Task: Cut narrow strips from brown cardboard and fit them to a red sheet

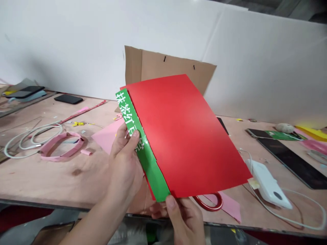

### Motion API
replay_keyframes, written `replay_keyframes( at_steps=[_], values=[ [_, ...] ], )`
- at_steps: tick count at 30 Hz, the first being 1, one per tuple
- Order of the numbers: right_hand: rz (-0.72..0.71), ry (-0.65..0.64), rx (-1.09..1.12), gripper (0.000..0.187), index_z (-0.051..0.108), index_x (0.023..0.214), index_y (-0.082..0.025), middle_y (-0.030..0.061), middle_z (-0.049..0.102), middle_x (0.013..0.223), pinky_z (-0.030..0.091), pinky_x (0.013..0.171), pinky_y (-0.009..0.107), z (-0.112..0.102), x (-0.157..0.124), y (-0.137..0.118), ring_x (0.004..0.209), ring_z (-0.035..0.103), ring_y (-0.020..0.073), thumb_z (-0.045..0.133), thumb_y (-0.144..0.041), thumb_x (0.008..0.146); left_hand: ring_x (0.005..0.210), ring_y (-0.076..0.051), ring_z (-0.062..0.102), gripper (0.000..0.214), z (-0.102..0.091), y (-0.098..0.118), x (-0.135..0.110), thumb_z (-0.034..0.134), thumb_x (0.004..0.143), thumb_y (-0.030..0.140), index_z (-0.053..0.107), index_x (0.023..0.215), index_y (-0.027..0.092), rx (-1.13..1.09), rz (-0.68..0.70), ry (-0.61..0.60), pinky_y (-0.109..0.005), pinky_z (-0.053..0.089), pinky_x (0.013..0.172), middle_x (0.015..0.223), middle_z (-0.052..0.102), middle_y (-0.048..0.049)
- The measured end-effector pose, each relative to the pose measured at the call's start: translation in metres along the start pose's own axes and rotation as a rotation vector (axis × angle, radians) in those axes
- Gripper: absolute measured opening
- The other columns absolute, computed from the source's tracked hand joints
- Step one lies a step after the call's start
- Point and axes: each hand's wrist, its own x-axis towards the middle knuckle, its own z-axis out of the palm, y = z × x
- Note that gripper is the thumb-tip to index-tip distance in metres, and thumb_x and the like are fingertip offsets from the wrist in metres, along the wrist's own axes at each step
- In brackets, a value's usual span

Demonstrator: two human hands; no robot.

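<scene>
A stiff red sheet (184,136) is held up at a slant above the table. Along its left edge lies a green strip (150,173) with white printed characters. My left hand (127,153) pinches the strip and the sheet's edge together, its thumb on the lettering. At the lower corner, my right hand (184,214) grips the strip's end and the red sheet between thumb and fingers. Whether the strip is fixed to the sheet I cannot tell. Behind the sheet stands a piece of brown cardboard (173,63), partly hidden.
Red-handled scissors (214,206) and pink paper (231,206) lie by the front edge. To the left are a pink paper ring (61,156), a white cable (7,153) and a phone (68,99). On the right sit a white power bank (270,187) and a dark tablet (296,163).
</scene>
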Motion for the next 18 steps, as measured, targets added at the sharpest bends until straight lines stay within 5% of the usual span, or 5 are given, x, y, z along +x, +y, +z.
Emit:
replay_keyframes(
  at_steps=[7, 12, 18],
  values=[
    [0.030, 0.033, -0.018, 0.040, 0.077, 0.077, -0.017, 0.0049, 0.075, 0.061, 0.064, 0.055, 0.028, 0.000, 0.006, 0.002, 0.053, 0.072, 0.0204, 0.084, -0.056, 0.078, 0.130, -0.027, 0.062, 0.039, -0.001, -0.009, -0.015, 0.071, 0.092, 0.036, 0.064, 0.130, 0.032, 0.053, -0.147, 0.101, -0.040, 0.054, 0.106, 0.136, 0.070, -0.0001],
    [0.064, 0.041, 0.054, 0.038, 0.076, 0.078, -0.017, 0.0040, 0.076, 0.063, 0.067, 0.058, 0.029, 0.006, 0.006, 0.009, 0.054, 0.072, 0.0190, 0.088, -0.053, 0.075, 0.102, -0.026, 0.075, 0.070, -0.020, -0.030, -0.034, 0.074, 0.090, 0.050, 0.043, 0.153, 0.043, 0.115, -0.395, -0.001, -0.037, 0.063, 0.087, 0.126, 0.075, 0.0027],
    [0.098, -0.002, 0.043, 0.038, 0.077, 0.079, -0.014, 0.0065, 0.077, 0.066, 0.068, 0.062, 0.031, 0.006, 0.009, 0.012, 0.057, 0.073, 0.0188, 0.090, -0.050, 0.073, 0.101, -0.024, 0.075, 0.072, -0.030, -0.034, -0.035, 0.071, 0.092, 0.049, 0.039, 0.156, 0.044, 0.164, -0.362, -0.044, -0.035, 0.063, 0.085, 0.128, 0.074, 0.0020]
  ],
)
